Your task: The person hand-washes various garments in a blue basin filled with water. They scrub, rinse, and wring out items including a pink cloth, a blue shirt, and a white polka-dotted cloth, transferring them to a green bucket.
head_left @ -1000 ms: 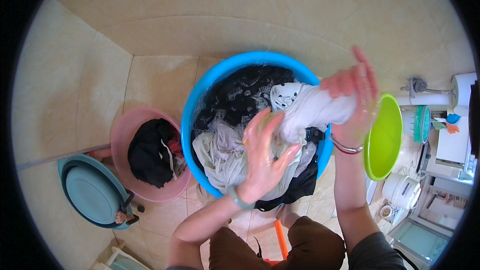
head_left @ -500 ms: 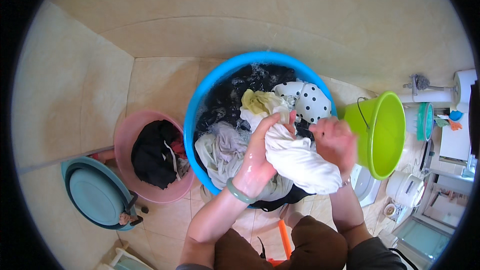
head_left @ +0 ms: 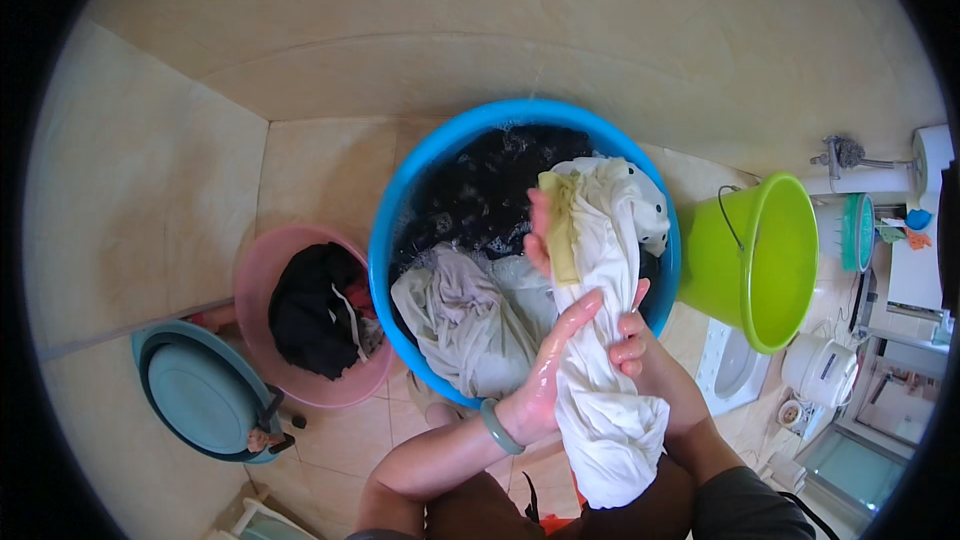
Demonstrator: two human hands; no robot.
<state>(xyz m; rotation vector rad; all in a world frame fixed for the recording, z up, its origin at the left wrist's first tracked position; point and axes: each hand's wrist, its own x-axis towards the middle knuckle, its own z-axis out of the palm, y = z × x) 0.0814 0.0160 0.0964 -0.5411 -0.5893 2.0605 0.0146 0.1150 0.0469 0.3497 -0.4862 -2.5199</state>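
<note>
A wet white cloth (head_left: 605,340) with a yellow-green part at its far end stretches lengthwise over the near right side of a big blue basin (head_left: 384,230). My left hand (head_left: 545,375), wearing a green bangle, is closed around its middle, thumb on the left and fingers wrapped on the right. Farther up, my right hand (head_left: 538,232) is mostly hidden behind the cloth; its fingers curl out on the left edge. Dark clothes (head_left: 490,180) lie in the basin's water, beside pale lilac-grey laundry (head_left: 465,315) and a white fabric with black dots (head_left: 648,215).
A pink basin (head_left: 265,380) with dark clothing stands left of the blue one, next to a grey-blue folding basin (head_left: 200,395). A lime-green bucket (head_left: 735,260) stands on the right, near a white bucket (head_left: 818,370). A tiled wall (head_left: 480,50) rises behind.
My right hand has gone from the cloth's right side to behind it, gripping the far part. The bunched cloth is now drawn out lengthwise, its loose end lower and nearer me.
</note>
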